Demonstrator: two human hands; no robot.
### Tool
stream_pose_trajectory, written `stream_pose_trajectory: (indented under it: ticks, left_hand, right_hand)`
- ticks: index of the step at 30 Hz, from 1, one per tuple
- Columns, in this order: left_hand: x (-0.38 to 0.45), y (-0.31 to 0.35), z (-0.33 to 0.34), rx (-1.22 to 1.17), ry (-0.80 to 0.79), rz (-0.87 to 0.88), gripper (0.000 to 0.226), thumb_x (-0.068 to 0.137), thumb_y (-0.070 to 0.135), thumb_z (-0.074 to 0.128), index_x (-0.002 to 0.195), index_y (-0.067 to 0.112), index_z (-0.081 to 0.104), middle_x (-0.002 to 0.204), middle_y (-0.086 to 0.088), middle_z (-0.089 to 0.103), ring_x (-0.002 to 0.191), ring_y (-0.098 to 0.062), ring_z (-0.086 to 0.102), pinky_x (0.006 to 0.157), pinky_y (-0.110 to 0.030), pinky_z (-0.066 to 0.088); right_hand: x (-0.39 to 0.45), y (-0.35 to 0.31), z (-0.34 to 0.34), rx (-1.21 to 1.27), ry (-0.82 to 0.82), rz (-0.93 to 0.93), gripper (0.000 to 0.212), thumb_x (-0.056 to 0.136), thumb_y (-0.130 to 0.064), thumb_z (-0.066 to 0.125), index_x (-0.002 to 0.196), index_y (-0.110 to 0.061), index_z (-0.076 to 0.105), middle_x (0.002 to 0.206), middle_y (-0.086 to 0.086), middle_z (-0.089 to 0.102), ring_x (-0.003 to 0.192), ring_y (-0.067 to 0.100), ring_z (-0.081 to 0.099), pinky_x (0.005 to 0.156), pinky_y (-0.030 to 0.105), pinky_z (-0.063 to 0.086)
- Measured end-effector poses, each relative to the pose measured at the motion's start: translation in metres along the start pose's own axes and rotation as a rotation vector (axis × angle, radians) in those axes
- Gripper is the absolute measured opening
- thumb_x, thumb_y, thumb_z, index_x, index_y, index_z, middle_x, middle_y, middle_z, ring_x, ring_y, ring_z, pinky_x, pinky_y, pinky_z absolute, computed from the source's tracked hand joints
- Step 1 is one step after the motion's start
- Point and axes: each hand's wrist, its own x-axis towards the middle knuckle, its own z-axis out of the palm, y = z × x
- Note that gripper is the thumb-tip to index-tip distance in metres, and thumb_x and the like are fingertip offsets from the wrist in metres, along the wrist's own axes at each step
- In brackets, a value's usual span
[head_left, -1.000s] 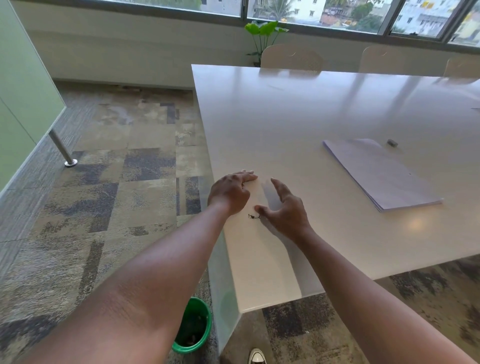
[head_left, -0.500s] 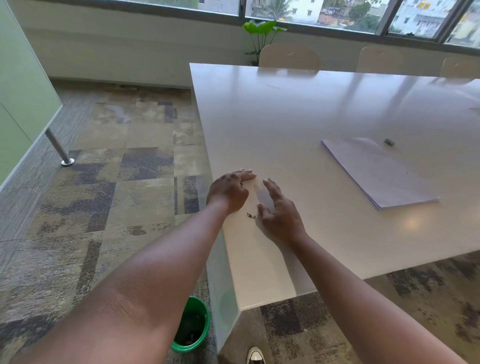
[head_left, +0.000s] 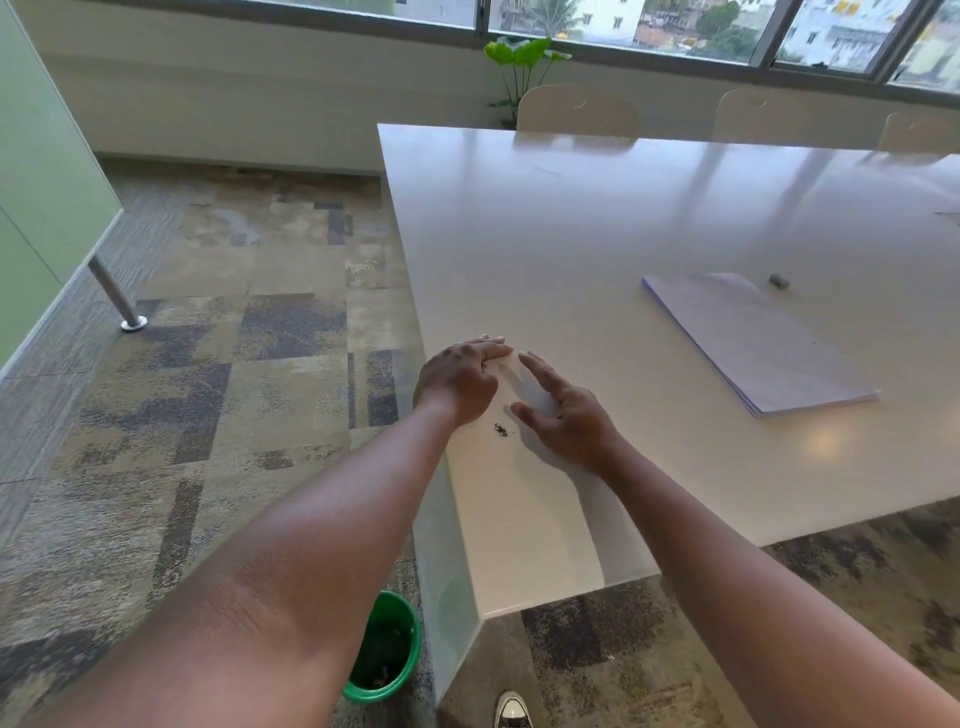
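A few dark crumbs (head_left: 501, 429) lie on the white table (head_left: 597, 223) close to its left edge. My left hand (head_left: 457, 382) rests at that edge just left of the crumbs, its fingers bent and pointing right, holding nothing that I can see. My right hand (head_left: 563, 415) lies flat just right of the crumbs, fingers spread, thumb almost at them. Between the two hands shows a pale sheet of paper (head_left: 524, 387), partly under my right palm.
A stack of pale paper (head_left: 758, 343) lies to the right, a small grey object (head_left: 779, 281) behind it. On the carpet below the table corner stands a green bucket (head_left: 387, 649), beside my shoe (head_left: 511, 712). Chairs (head_left: 576, 111) and a plant (head_left: 522, 62) line the far side.
My right hand has slid a little to the left, its fingers now closer to my left hand. The left hand and the crumbs have stayed put.
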Motion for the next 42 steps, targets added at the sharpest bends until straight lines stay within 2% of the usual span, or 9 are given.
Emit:
stream_pose_trajectory:
  ticks: [3, 7, 12, 17, 26, 31, 33, 39, 42]
  left_hand:
    - [0.000, 0.000, 0.000, -0.008, 0.007, 0.001, 0.056, 0.090, 0.012, 0.045, 0.138, 0.035, 0.065, 0.151, 0.021, 0.052, 0.143, -0.004, 0.043, 0.115, -0.029, 0.037]
    - [0.000, 0.001, 0.001, -0.013, 0.009, -0.003, 0.055, 0.091, 0.012, 0.045, 0.138, 0.034, 0.065, 0.151, 0.020, 0.052, 0.144, -0.003, 0.042, 0.116, -0.029, 0.036]
    - [0.001, 0.000, 0.001, -0.013, 0.006, -0.012, 0.056, 0.091, 0.011, 0.044, 0.137, 0.035, 0.065, 0.151, 0.022, 0.051, 0.144, -0.001, 0.040, 0.115, -0.028, 0.034]
    - [0.000, 0.001, 0.000, -0.010, 0.001, -0.012, 0.058, 0.091, 0.009, 0.042, 0.138, 0.036, 0.064, 0.151, 0.022, 0.051, 0.145, -0.001, 0.040, 0.116, -0.029, 0.035]
    - [-0.001, 0.002, 0.001, -0.015, 0.006, -0.019, 0.055, 0.093, 0.012, 0.042, 0.138, 0.036, 0.064, 0.152, 0.022, 0.050, 0.145, -0.001, 0.039, 0.118, -0.029, 0.034]
    - [-0.003, 0.003, -0.001, -0.010, 0.008, -0.020, 0.057, 0.092, 0.011, 0.043, 0.139, 0.036, 0.063, 0.153, 0.021, 0.049, 0.146, -0.001, 0.038, 0.117, -0.029, 0.033]
    - [-0.003, 0.004, -0.001, -0.012, 0.008, -0.023, 0.055, 0.093, 0.012, 0.043, 0.139, 0.036, 0.063, 0.153, 0.021, 0.049, 0.146, -0.002, 0.038, 0.116, -0.029, 0.032]
    - [-0.003, 0.004, -0.001, -0.009, 0.004, -0.021, 0.058, 0.091, 0.010, 0.043, 0.139, 0.036, 0.063, 0.152, 0.021, 0.049, 0.146, -0.001, 0.038, 0.117, -0.028, 0.033]
    - [-0.002, 0.003, -0.001, -0.017, 0.005, -0.018, 0.057, 0.091, 0.011, 0.043, 0.138, 0.035, 0.064, 0.152, 0.021, 0.050, 0.145, -0.001, 0.040, 0.116, -0.028, 0.034]
  right_hand:
    - [0.002, 0.006, -0.006, -0.030, -0.064, -0.028, 0.073, 0.087, -0.027, 0.074, 0.150, -0.032, 0.038, 0.158, -0.008, 0.035, 0.143, 0.004, 0.032, 0.120, 0.024, 0.024]
    - [0.002, 0.009, -0.016, -0.010, -0.129, -0.046, 0.080, 0.081, -0.023, 0.081, 0.149, -0.034, 0.039, 0.155, -0.014, 0.036, 0.140, -0.001, 0.034, 0.112, 0.010, 0.022]
    - [0.004, 0.007, -0.005, 0.040, -0.087, -0.046, 0.084, 0.074, -0.031, 0.086, 0.146, -0.040, 0.043, 0.153, -0.014, 0.042, 0.138, 0.003, 0.041, 0.117, 0.025, 0.032]
    - [0.007, 0.008, -0.004, 0.117, -0.026, -0.026, 0.076, 0.079, -0.031, 0.083, 0.145, -0.039, 0.045, 0.148, -0.017, 0.047, 0.134, 0.000, 0.045, 0.114, 0.021, 0.033]
    - [0.003, 0.003, 0.005, -0.004, 0.001, -0.064, 0.074, 0.083, -0.034, 0.078, 0.148, -0.035, 0.042, 0.154, -0.012, 0.040, 0.140, 0.004, 0.038, 0.113, 0.018, 0.030]
    - [-0.001, 0.004, -0.004, 0.077, -0.111, -0.075, 0.086, 0.074, -0.029, 0.087, 0.141, -0.049, 0.038, 0.155, -0.017, 0.036, 0.137, -0.007, 0.034, 0.114, 0.015, 0.026]
    - [-0.001, 0.003, -0.002, 0.052, -0.101, -0.075, 0.086, 0.074, -0.030, 0.087, 0.143, -0.046, 0.038, 0.155, -0.016, 0.036, 0.137, -0.006, 0.033, 0.112, 0.012, 0.025]
    - [0.001, 0.003, 0.002, 0.017, -0.019, -0.018, 0.075, 0.083, -0.045, 0.076, 0.148, -0.039, 0.040, 0.151, -0.016, 0.043, 0.136, 0.004, 0.044, 0.111, 0.021, 0.035]
    - [0.001, 0.005, 0.002, -0.004, -0.041, -0.008, 0.083, 0.079, -0.046, 0.079, 0.150, -0.036, 0.038, 0.152, -0.012, 0.043, 0.139, 0.006, 0.041, 0.114, 0.023, 0.033]
